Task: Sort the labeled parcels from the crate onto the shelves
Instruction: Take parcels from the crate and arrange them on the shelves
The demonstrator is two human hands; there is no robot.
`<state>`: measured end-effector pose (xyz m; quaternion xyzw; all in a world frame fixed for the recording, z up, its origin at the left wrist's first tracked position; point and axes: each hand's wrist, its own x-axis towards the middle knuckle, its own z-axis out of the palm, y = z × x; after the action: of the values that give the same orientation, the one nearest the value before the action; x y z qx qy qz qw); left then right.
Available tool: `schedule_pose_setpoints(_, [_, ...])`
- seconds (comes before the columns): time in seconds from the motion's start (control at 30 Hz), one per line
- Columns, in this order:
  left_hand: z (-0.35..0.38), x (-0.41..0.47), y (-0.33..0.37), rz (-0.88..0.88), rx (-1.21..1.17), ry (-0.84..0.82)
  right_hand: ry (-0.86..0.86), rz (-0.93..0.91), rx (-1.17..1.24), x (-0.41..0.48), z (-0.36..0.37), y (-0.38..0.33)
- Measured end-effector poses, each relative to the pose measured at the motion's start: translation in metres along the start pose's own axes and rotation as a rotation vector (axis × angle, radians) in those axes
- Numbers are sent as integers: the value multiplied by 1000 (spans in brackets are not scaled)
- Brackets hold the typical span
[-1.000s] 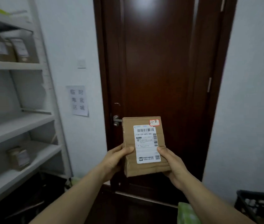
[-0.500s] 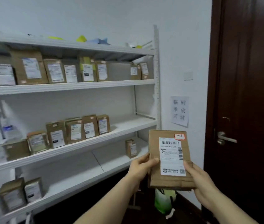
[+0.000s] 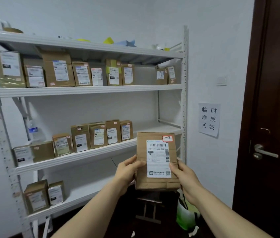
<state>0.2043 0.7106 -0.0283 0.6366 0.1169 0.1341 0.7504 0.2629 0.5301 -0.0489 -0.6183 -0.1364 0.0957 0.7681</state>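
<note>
I hold a flat brown cardboard parcel (image 3: 141,158) upright in front of me, its white shipping label and a red-edged sticker marked 3-2-8 facing me. My left hand (image 3: 127,170) grips its left edge with the thumb on the front. My right hand (image 3: 185,177) grips the right edge, thumb on the label's lower corner. Behind it stands a white metal shelf unit (image 3: 87,90). Several labeled parcels line the upper shelf (image 3: 58,73) and the middle shelf (image 3: 99,134); two sit on the lower shelf (image 3: 44,194). The crate is out of view.
A dark wooden door (image 3: 273,117) with a metal handle (image 3: 263,151) fills the right side. A paper sign (image 3: 208,119) hangs on the white wall. A green and white bag (image 3: 185,215) and a dark stool (image 3: 149,210) sit on the floor below the parcel.
My view has swung left from the door to face the shelves. Both hands keep the same hold on the parcel, which stays upright in front of me.
</note>
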Motion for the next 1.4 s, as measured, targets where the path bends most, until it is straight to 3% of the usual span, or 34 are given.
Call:
schedule_pose_setpoints(0.83, [-64,45,-17,-34,-29,69,25,77,-16,51,58,39])
schedule_pose_setpoints(1.4, [-87,134,-39,-65,50,-6,86,171,27,123,70,81])
